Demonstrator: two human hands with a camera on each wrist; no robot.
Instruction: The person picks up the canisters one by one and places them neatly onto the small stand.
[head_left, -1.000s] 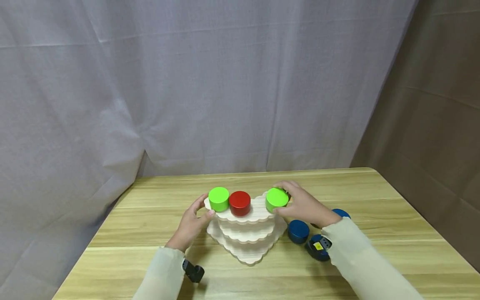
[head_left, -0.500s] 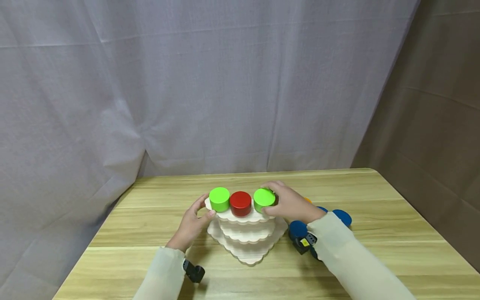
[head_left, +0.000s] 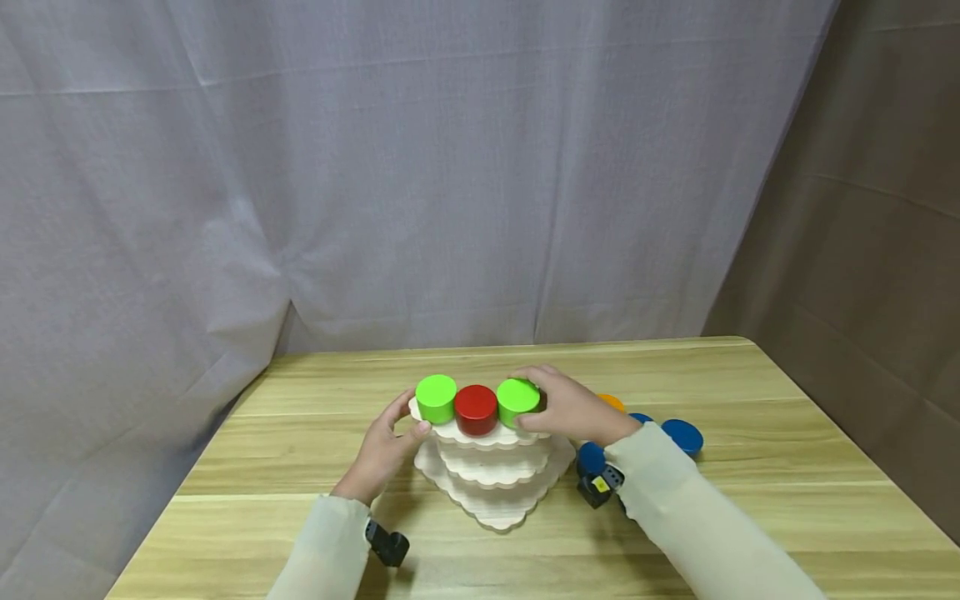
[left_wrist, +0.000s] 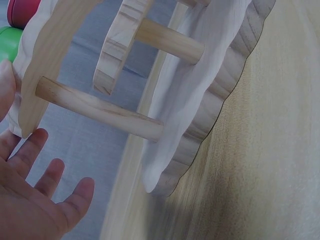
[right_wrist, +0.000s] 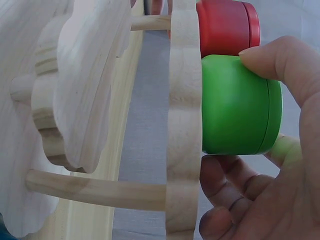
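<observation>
A pale wooden three-tier stand (head_left: 495,475) with scalloped edges holds a left green cylinder (head_left: 437,400), a red cylinder (head_left: 476,410) and a right green cylinder (head_left: 517,402) in a row on its top tier. At that tier's left end, the left hand (head_left: 381,450) holds the edge, its thumb in front. In the left wrist view, thumb and a finger of the left hand (left_wrist: 30,195) meet the top board (left_wrist: 37,65), other fingers spread. The right hand (head_left: 577,408) grips the right green cylinder, which touches the red one in the right wrist view (right_wrist: 235,105).
Several blue cylinders (head_left: 682,437) and an orange piece (head_left: 611,402) lie on the wood-grain table (head_left: 300,467) right of the stand, partly hidden by the right arm. Black wrist cameras (head_left: 387,543) are on both wrists. Grey cloth (head_left: 420,167) hangs behind the table.
The right hand has slid the right green cylinder leftward along the top tier to the red one, which has shifted slightly left. The left hand has stayed in place.
</observation>
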